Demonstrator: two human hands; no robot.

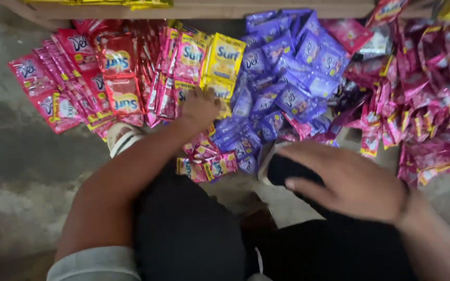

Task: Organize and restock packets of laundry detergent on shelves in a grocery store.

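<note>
Sachets (220,67) under the outstretched left hand (200,106), fingers pressing down; right hand (352,182) rests open, empty.

Sachet strips (266,78) lay spread over the floor (22,156) in front of the crouching person, below a shelf edge (225,9) at the far side. One heap (79,78) sat to the left, another (423,83) to the right, and a middle heap between them. The left hand (200,106) reached forward and rested on the sachets (204,67) near the middle. Nearer the body, a small bunch (207,166) lay just behind that hand. The right hand (350,179) rested on what seemed to be the person's foot or knee (287,169), close to the body, right of the small bunch. A shoe (121,138) sat left of the left forearm
</note>
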